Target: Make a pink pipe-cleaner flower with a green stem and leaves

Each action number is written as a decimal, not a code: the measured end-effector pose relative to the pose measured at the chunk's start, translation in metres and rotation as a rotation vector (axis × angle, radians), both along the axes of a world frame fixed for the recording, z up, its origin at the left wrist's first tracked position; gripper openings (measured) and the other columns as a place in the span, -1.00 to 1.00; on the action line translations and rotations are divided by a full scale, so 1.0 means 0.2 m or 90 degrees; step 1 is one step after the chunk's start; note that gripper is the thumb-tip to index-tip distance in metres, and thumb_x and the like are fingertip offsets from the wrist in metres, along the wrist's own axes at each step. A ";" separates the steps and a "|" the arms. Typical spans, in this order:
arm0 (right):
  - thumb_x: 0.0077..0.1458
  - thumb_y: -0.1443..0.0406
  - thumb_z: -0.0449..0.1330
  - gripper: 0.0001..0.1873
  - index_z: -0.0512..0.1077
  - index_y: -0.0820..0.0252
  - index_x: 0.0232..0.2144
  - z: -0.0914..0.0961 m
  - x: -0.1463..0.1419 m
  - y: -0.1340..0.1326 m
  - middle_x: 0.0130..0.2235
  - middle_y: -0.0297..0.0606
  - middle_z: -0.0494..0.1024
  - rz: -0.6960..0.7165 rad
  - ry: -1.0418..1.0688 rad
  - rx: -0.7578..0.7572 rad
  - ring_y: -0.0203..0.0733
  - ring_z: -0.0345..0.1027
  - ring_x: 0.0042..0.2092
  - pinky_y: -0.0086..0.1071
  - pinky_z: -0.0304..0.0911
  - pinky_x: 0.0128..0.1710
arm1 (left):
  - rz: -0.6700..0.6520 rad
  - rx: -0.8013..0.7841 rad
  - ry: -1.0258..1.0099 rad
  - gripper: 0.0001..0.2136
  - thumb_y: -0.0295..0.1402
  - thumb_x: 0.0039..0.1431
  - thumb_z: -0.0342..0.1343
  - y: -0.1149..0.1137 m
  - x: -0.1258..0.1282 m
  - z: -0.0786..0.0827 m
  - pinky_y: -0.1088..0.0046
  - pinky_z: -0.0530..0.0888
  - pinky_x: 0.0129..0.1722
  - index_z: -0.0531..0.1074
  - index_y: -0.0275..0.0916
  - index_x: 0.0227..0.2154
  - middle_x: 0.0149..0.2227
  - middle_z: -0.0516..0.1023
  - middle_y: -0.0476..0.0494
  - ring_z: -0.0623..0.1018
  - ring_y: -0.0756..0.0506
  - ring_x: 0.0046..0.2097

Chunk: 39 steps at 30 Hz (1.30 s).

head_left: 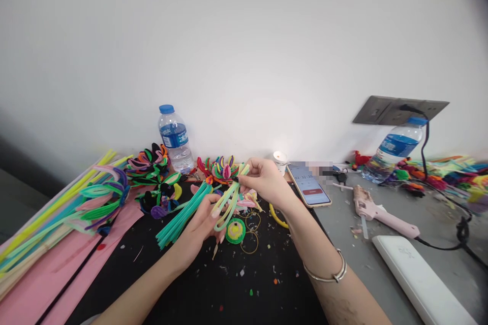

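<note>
My left hand point(198, 226) is closed around the lower end of a bunch of looped pale green pipe cleaners point(227, 204). My right hand point(263, 179) pinches the upper ends of the same bunch. A bundle of teal pipe cleaners point(181, 217) lies just left of my left hand on the black mat point(244, 284). A small green and yellow round piece point(235, 230) rests under the loops, beside thin wire rings point(249, 242). Finished multicoloured pipe-cleaner flowers point(221, 168) sit behind my hands.
Two water bottles point(175, 138) point(394, 151) stand at the wall. A phone point(308, 185), a lit candle point(280, 158), a pink glue gun point(381, 213) with its cable and a white bar point(419, 279) lie to the right. Long pipe cleaners point(41, 218) and pink sheets point(46, 274) fill the left.
</note>
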State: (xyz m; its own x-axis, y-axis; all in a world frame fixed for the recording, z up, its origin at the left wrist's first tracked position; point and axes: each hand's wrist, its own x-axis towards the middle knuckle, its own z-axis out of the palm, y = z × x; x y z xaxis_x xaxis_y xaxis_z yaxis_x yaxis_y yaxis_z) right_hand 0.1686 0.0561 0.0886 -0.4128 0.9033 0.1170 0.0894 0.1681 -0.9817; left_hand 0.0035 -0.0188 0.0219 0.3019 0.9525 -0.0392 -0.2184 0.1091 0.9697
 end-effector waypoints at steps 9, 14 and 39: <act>-0.08 0.43 0.16 -0.89 0.26 0.25 -0.54 -0.01 0.02 0.02 -0.63 -0.37 0.44 -0.030 -0.022 -0.049 -0.39 0.38 -0.57 -0.58 0.31 -0.58 | 0.024 0.015 0.114 -0.66 -0.10 0.20 -0.16 0.00 -0.02 -0.06 0.47 0.19 -0.44 0.28 -0.26 -0.51 -0.55 0.12 0.03 0.17 0.01 -0.47; 0.01 0.44 0.11 -0.89 0.25 0.25 -0.52 -0.01 0.03 0.03 -0.63 -0.35 0.46 -0.025 -0.018 -0.103 -0.41 0.39 -0.58 -0.60 0.34 -0.57 | 0.070 0.051 0.073 -0.64 -0.14 0.19 -0.13 0.01 -0.03 -0.07 0.47 0.17 -0.47 0.13 -0.24 -0.64 -0.53 0.18 -0.01 0.17 0.01 -0.47; -0.04 0.47 0.16 -0.93 0.32 0.30 -0.44 -0.07 0.04 0.07 -0.62 -0.30 0.50 -0.008 0.065 -0.267 -0.32 0.45 -0.55 -0.55 0.39 -0.56 | 0.223 0.191 0.175 -0.64 -0.27 0.22 -0.11 0.01 -0.07 -0.04 0.47 0.13 -0.48 0.21 -0.27 -0.68 -0.59 0.16 0.02 0.17 0.03 -0.51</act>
State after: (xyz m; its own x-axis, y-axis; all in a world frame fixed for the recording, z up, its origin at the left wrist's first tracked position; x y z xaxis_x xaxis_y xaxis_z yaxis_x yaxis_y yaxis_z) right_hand 0.1771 0.0703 0.0746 -0.4067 0.8862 -0.2220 -0.0123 -0.2483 -0.9686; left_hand -0.0105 -0.0162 0.0146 -0.0188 0.9758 0.2180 0.0744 -0.2160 0.9735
